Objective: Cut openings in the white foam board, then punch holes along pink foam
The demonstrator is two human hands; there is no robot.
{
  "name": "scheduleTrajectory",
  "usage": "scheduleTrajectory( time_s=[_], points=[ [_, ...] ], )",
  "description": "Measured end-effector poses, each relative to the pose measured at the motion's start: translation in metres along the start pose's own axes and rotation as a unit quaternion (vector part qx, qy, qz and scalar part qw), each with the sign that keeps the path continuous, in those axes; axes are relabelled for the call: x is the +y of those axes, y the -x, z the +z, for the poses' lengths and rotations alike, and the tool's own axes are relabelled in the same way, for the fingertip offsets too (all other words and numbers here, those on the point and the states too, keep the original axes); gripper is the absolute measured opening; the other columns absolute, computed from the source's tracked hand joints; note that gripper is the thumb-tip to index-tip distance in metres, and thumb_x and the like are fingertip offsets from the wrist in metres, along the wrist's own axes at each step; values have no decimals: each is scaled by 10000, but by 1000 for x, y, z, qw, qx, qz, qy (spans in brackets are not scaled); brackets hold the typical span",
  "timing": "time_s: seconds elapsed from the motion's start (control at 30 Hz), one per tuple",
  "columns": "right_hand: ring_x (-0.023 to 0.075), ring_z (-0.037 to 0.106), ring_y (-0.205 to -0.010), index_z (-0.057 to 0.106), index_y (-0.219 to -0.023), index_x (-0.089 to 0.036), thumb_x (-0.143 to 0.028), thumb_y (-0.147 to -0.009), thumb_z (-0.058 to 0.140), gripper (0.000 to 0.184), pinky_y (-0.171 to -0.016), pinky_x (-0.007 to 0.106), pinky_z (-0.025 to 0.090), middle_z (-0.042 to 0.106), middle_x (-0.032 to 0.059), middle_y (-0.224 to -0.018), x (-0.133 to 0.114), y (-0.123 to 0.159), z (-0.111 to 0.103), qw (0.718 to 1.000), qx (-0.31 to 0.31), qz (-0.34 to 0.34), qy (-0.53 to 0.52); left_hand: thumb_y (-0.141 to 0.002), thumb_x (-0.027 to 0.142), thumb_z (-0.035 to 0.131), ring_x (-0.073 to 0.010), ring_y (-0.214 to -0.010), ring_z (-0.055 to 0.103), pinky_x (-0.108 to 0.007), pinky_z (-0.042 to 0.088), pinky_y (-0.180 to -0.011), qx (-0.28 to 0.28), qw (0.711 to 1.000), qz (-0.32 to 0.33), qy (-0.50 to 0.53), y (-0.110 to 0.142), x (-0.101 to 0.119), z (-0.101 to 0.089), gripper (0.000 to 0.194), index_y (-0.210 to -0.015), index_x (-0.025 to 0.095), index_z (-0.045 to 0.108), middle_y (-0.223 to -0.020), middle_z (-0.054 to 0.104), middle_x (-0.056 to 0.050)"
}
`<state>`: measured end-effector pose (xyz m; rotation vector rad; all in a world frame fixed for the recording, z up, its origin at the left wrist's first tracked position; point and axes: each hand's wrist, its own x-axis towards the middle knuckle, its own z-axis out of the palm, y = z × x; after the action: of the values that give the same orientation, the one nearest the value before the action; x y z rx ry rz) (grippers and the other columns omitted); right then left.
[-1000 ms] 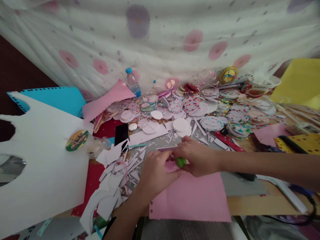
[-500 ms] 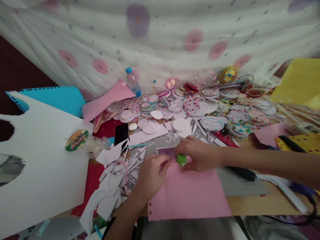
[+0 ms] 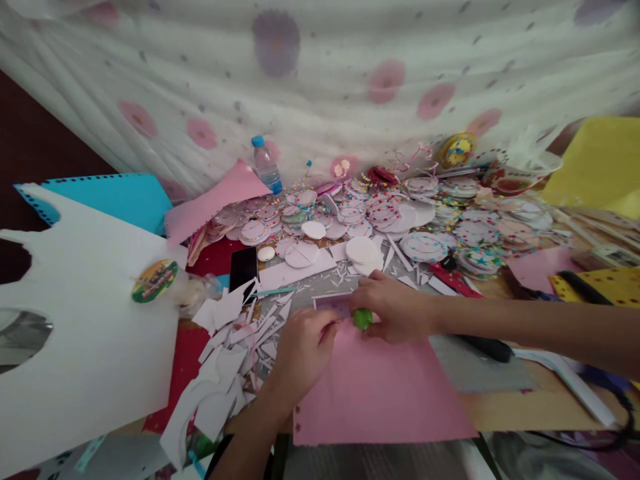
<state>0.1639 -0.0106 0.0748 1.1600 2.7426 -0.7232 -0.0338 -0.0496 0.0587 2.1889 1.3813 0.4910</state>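
A pink sheet lies in front of me, with small punched holes along its left edge. My right hand is closed on a small green punch at the sheet's far edge. My left hand presses its curled fingers on the sheet's far left corner, right beside the punch. A small purple-pink card shows just behind the two hands.
White paper scraps are heaped to the left. A big white cut sheet covers the left side. Decorated round discs, a water bottle and a black phone lie behind. Yellow sheets sit at right.
The pink sheet has slid and turned slightly under my hands, its near edge now lower. My right hand with the green punch shifted a little along the sheet's far edge.
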Motion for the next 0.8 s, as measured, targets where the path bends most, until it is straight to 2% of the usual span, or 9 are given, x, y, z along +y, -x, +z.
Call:
scheduleTrajectory(
  time_s=[0.23, 0.4, 0.8],
  points=[
    [242, 579, -887, 650, -862, -184, -280, -683, 725, 217, -746, 329, 295, 682, 51, -829, 0, -1, -1, 1000, 7, -14, 2, -811, 89, 581, -206, -798, 642, -316, 451, -722, 7, 1000, 4, 2, -1, -1, 1, 190, -877, 215, 707, -834, 722, -17],
    [243, 588, -874, 650, -816, -183, -299, -686, 728, 192, -758, 340, 297, 682, 53, -808, -1, -3, 0, 1000, -1, -5, 10, -813, 87, 576, -205, -801, 643, -320, 455, -732, 1, 1000, 8, 2, -1, 0, 3, 192, -875, 210, 708, -842, 724, -18],
    [252, 584, -894, 654, -861, -175, -297, -686, 733, 228, -764, 339, 299, 682, 64, -843, -4, -3, -2, 1000, -19, 2, 22, -832, 128, 569, -189, -746, 629, -297, 444, -681, 5, 1000, 7, -10, 0, -1, 2, 166, -846, 219, 706, -775, 706, -12]
  ],
)
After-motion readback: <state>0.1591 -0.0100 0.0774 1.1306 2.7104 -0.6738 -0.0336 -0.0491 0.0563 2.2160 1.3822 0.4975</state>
